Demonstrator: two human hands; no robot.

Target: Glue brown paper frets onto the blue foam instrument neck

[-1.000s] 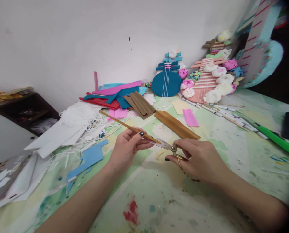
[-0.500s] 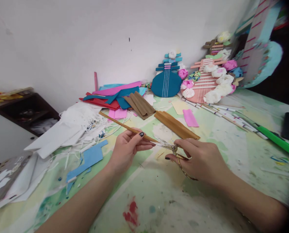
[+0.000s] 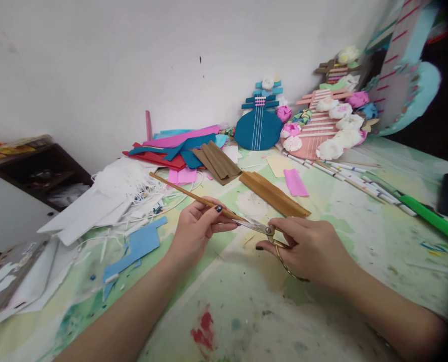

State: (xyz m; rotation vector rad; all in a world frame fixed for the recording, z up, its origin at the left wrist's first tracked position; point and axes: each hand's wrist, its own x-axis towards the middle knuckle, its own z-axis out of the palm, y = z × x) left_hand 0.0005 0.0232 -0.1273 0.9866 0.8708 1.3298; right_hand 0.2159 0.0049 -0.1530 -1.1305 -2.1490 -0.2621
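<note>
My left hand (image 3: 201, 226) pinches a thin ochre-brown strip (image 3: 182, 190), apparently paper, between thumb and fingers. The strip slants up and to the left, its near end poking out past the fingertips. Gold-handled scissors (image 3: 269, 231) are in my right hand (image 3: 310, 246), fingers through the loops. Their blades point left and meet the strip's near end, close to my left fingertips. Just beyond the blades lies a folded ochre sheet (image 3: 274, 194), with a darker brown folded sheet (image 3: 218, 163) to its left.
Blue paper scraps (image 3: 139, 246) and a heap of white strings and sheets (image 3: 118, 186) lie at left. Coloured papers (image 3: 179, 151) pile by the wall. A blue lute-shaped craft (image 3: 258, 129) and a pink flowered one (image 3: 318, 130) stand behind. A green cutter (image 3: 431, 218) lies at right.
The scissor blades look closer together at the strip's end. The strip's far end has tipped slightly up and to the left. Both hands stay almost in place.
</note>
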